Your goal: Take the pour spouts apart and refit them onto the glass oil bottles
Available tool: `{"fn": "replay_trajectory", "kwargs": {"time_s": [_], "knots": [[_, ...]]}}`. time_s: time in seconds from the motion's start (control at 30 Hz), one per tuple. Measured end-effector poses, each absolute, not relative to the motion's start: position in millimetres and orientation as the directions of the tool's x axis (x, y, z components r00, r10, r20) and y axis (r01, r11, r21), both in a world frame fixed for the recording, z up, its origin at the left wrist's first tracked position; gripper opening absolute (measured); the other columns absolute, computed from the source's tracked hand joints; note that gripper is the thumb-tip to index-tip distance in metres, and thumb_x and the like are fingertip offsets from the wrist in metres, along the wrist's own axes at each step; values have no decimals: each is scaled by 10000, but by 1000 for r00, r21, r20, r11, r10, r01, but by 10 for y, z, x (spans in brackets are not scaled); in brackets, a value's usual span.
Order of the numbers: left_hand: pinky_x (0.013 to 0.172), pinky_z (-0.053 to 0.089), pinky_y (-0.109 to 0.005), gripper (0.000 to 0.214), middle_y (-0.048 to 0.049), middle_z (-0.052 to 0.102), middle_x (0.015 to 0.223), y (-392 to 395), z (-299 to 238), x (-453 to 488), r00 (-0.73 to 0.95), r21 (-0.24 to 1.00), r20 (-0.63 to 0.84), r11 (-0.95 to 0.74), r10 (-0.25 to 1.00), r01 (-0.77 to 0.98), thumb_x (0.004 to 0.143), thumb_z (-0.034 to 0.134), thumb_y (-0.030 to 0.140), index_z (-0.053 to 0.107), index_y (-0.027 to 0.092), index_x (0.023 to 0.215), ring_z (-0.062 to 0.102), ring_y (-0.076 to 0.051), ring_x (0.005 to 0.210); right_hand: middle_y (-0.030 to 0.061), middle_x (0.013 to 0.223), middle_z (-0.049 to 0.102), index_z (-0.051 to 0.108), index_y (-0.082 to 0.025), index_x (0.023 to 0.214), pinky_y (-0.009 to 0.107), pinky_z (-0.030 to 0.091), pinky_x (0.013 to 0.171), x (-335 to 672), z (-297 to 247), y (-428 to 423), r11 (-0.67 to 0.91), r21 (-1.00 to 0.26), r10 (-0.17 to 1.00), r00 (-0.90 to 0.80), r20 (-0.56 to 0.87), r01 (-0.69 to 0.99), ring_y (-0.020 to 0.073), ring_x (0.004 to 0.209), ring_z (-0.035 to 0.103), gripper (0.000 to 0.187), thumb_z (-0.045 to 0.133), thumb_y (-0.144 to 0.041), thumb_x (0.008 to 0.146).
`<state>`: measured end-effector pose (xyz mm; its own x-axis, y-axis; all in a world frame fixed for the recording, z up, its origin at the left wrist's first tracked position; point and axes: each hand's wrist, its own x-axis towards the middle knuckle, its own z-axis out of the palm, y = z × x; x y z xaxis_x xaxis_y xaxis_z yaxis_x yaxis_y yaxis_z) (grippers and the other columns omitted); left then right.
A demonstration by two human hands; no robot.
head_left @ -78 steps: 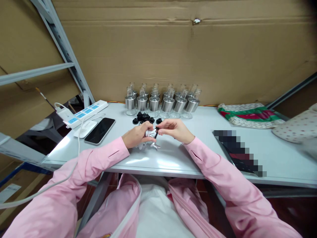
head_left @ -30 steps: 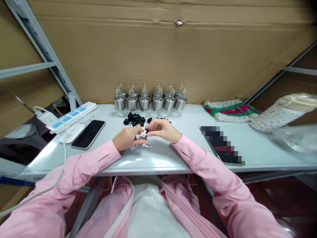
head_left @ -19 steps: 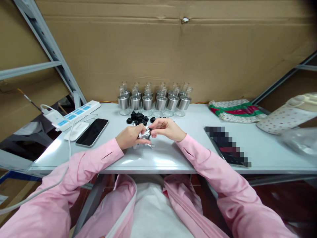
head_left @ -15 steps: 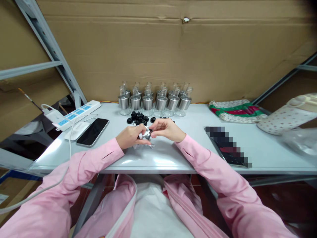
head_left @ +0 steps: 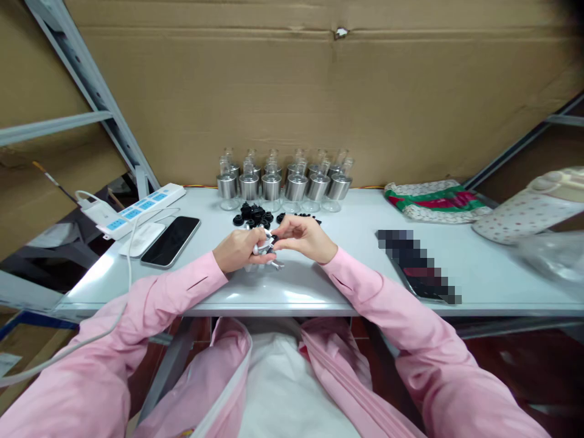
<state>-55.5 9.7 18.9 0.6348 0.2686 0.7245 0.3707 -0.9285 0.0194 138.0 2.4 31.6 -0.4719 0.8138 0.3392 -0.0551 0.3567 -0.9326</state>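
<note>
Near the front middle of the table, my left hand [head_left: 241, 248] is closed round a small white-and-silver fitting [head_left: 265, 244] with a lever-like end sticking out below. My right hand [head_left: 310, 237] pinches a small black piece [head_left: 274, 239] against the right side of this fitting; fingertips partly cover it. Just behind my hands lies a pile of black round caps [head_left: 254, 213]. Tiny black parts [head_left: 310, 216] form a row to the right of the pile. Glass bottles with metal sleeves [head_left: 272, 185] stand upright in two rows at the back.
On the left are a phone [head_left: 171, 242], a white charger pad [head_left: 142, 238] and a power strip [head_left: 141, 212] with a cable [head_left: 129, 267] running over my left sleeve. To the right lie a blurred-out dark device [head_left: 417, 267], a patterned cloth [head_left: 433, 202] and a dotted bottle [head_left: 524, 210].
My right fingertips have shifted slightly left, closer against the fitting. My left hand still grips it, and the view has tilted very slightly.
</note>
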Motion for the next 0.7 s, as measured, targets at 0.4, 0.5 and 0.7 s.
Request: {"fn": "replay_trajectory", "kwargs": {"time_s": [0.4, 0.5, 0.7], "knots": [[483, 384, -189, 148, -25, 582, 707, 144, 169, -616, 733, 79, 605, -940, 309, 332, 882, 442, 303, 430, 160, 847, 488, -79, 496, 12, 743, 677, 619, -152, 820, 304, 516, 713, 1501, 398, 58, 411, -911, 726, -620, 299, 42, 135, 699, 634, 305, 788, -265, 592], [524, 411, -209, 247, -18, 587, 735, 169, 167, -627, 743, 108, 577, -934, 338, 341, 860, 487, 402, 439, 162, 895, 507, -93, 534, 7, 728, 659, 622, -153, 746, 300, 506, 691, 1495, 405, 56, 428, -903, 740, -590, 325, 40, 128, 671, 609, 284, 801, -280, 567], [585, 435, -240, 347, -39, 576, 785, 182, 246, -611, 754, 31, 583, -936, 302, 351, 890, 390, 486, 446, 154, 975, 534, -132, 619, -7, 684, 622, 594, -156, 650, 292, 479, 674, 1486, 388, 52, 460, -885, 769, -529, 360, 67, 118, 641, 564, 274, 815, -272, 539]]}}
